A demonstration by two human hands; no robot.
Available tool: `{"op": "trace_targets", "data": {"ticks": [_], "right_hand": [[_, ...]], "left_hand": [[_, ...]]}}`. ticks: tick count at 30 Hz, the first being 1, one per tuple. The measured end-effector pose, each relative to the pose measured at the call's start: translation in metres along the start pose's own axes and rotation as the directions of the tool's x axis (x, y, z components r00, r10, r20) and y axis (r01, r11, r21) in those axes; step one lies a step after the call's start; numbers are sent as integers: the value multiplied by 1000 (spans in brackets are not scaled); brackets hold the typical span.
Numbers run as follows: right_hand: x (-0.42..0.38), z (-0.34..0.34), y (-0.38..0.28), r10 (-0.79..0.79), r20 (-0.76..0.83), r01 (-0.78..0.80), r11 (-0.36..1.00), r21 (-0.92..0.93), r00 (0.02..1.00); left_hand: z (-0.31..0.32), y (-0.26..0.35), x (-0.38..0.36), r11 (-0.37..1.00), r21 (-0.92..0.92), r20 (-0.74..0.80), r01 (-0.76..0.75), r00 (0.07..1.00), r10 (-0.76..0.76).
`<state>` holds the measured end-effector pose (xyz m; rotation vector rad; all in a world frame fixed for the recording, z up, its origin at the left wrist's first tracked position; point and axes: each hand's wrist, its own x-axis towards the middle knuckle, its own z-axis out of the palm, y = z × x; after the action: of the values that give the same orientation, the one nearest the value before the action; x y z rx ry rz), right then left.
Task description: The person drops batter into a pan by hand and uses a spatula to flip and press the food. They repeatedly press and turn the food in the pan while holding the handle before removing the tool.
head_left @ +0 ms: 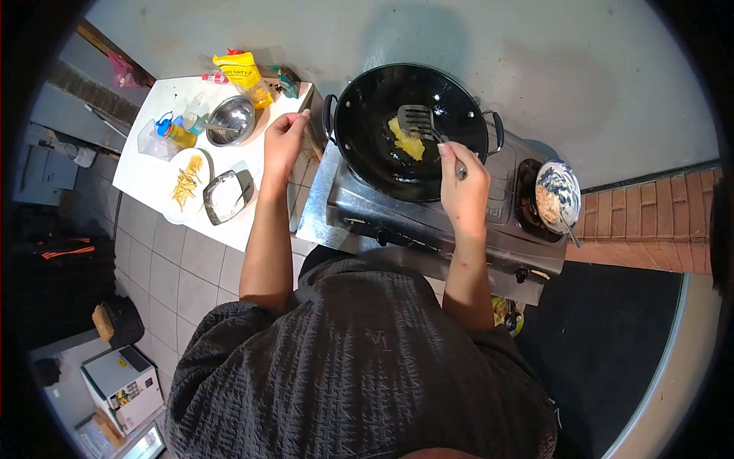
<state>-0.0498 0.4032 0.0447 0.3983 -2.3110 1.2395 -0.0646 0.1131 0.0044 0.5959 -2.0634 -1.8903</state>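
Observation:
My right hand [466, 177] grips a slotted spatula [415, 116] by its handle, over a black wok [367, 164] on the stove. The blade lies against the upper edge of a flat yellow piece of food [407, 142] in the wok. Shiny oil shows around that piece. To the left, my left hand [284, 144] is held up near the table's edge, beside the wok's left handle but apart from it. Its fingers are curled in with the thumb along them, and nothing shows in it.
On the white table [153, 107] stand a metal bowl [231, 120], a plate of fried strips [186, 180], a dark square dish with white powder [225, 197], bottles and a yellow packet [239, 69]. A bowl of mixture with a spoon [556, 200] rests on the right burner.

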Motion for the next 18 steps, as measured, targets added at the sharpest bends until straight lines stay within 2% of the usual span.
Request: {"op": "trace_targets", "data": {"ticks": [2,3,5,8,18], "right_hand": [[1,1,0,143,-13,-143,990,-14,990],[0,2,1,145,-11,-146,989,-14,989],[0,5,7,49,-45,-49,999,3,998],[2,2,7,124,-42,-124,992,14,991],[3,-4,8,74,0,-74,997,-14,997]], "left_hand": [[-1,-1,0,1000,0,-1,2,1000,-2],[-1,-1,0,1000,-6,-4,-1,1000,1],[1,-1,0,1000,-13,-5,-8,1000,8],[1,-3,-1,999,4,11,-33,999,33],[5,-4,0,997,9,24,-72,997,71]]}}
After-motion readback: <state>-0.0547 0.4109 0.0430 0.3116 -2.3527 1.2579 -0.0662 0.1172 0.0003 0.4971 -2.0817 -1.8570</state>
